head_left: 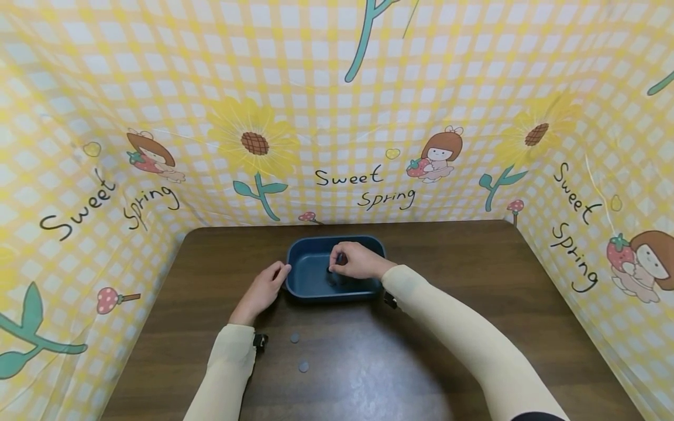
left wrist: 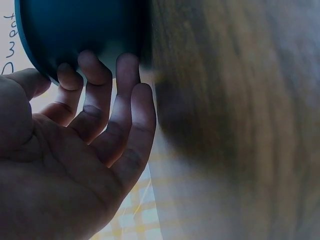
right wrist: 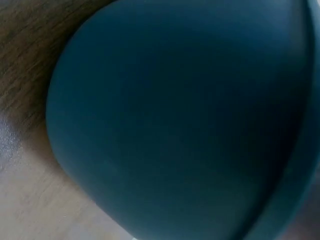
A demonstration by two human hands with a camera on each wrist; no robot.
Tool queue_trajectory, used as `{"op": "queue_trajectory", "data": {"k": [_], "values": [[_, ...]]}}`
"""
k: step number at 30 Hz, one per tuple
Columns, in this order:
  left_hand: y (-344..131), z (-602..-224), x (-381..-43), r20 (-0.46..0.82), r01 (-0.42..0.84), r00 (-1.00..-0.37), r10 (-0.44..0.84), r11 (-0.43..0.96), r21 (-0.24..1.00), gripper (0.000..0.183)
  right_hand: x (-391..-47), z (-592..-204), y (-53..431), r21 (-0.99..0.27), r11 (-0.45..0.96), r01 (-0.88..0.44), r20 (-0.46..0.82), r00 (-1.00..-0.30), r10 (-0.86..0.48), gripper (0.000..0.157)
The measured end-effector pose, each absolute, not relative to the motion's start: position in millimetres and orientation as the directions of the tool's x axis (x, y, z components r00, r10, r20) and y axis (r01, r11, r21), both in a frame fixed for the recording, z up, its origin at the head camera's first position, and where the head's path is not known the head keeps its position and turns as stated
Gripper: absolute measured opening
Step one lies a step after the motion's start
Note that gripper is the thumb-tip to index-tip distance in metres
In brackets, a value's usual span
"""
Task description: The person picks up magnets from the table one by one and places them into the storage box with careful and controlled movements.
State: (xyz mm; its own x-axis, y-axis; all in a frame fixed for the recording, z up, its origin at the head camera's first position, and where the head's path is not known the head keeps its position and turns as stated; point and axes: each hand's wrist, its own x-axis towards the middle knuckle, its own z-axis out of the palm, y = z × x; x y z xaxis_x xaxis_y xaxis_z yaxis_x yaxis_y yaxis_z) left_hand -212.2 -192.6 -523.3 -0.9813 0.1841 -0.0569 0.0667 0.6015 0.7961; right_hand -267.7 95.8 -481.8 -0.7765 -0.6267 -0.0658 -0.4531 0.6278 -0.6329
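A deep blue rectangular baking dish (head_left: 310, 275) stands on the table, its inside partly covered by my right hand. My left hand (head_left: 265, 286) grips the dish's left end. In the left wrist view its thumb (left wrist: 32, 82) lies at the rim, and the bent fingers (left wrist: 95, 75) rest against the outer wall. Over the middle of the dish, my right hand (head_left: 360, 261) pinches a small dark, round-looking piece (head_left: 330, 269) between thumb and fingertips. The right wrist view shows mostly the dish's outer wall (right wrist: 165, 120); the right hand is hidden there.
Two small grey discs (head_left: 295, 338), like coins, lie on the brown wooden table (head_left: 447, 327) in front of the dish, right of the left forearm. A yellow checked cloth (head_left: 337, 117) with printed flowers and lettering hangs around the table's back and sides.
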Motion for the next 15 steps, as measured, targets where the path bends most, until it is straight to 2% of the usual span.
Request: {"op": "queue_trajectory", "data": {"k": [15], "values": [[-193.4, -525.8, -214.5, -0.064, 0.061, -0.981, 0.185, 0.603, 0.795, 0.035, -278.6, -495.1, 90.5, -0.606, 0.661, -0.443, -0.118, -0.772, -0.625, 0.01]]}}
